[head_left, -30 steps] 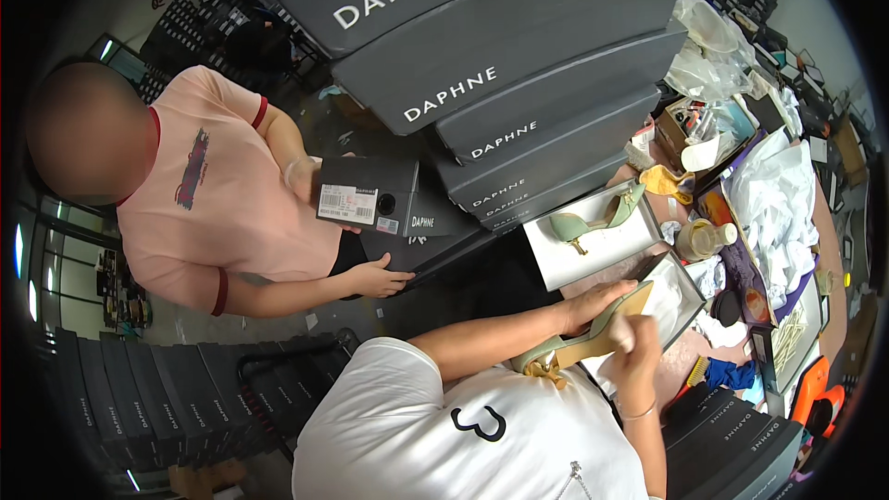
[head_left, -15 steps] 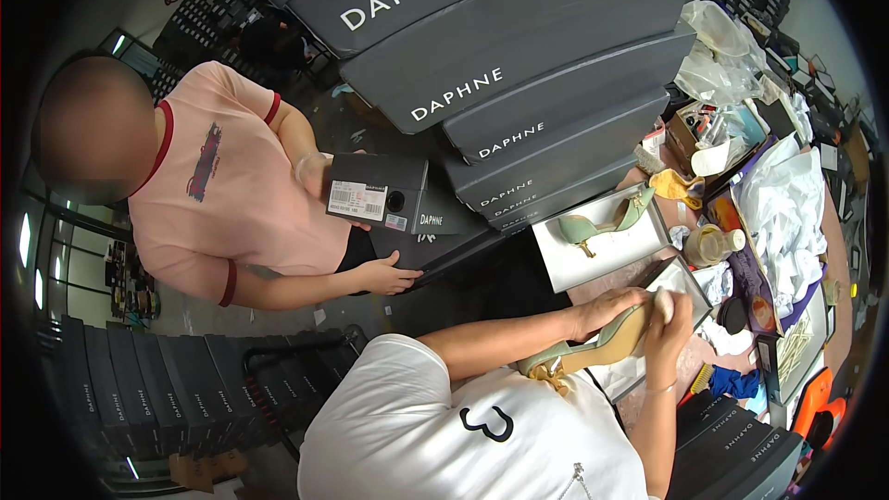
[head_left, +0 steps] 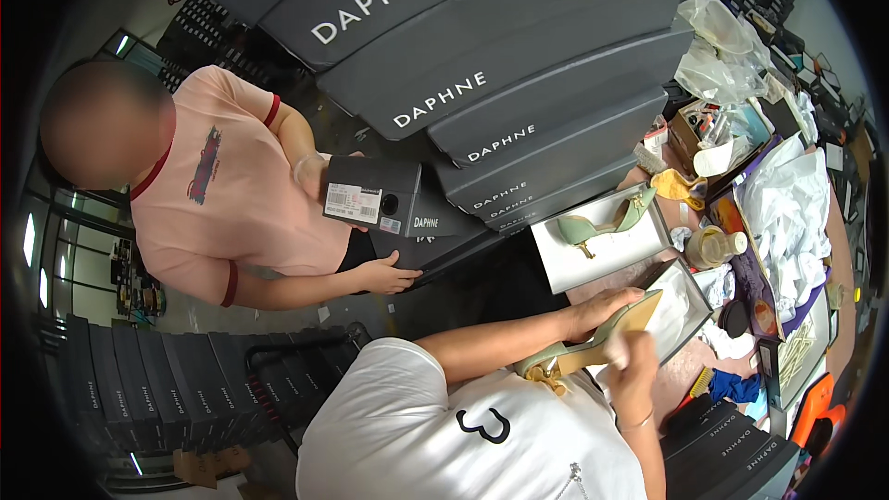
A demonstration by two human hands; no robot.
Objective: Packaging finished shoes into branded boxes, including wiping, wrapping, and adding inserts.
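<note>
My head view is evenly lit, fairly bright from overhead, shadows soft. White tissue paper point(head_left: 787, 213) at right nearly blows out. Heavy fisheye: black vignette around the rim, stacked grey boxes point(head_left: 519, 83) bow outward. Centre is sharp, edges soften.

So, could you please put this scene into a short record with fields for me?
left hand: grips the green heeled shoe, tan sole up
right hand: on the same shoe, grip unclear
in front: open white box with a second green shoe
beside it: white tray
behind: stack of grey shoe boxes
co-worker: person in a pink shirt holds a small dark labelled box
right side: white paper and clutter
</note>
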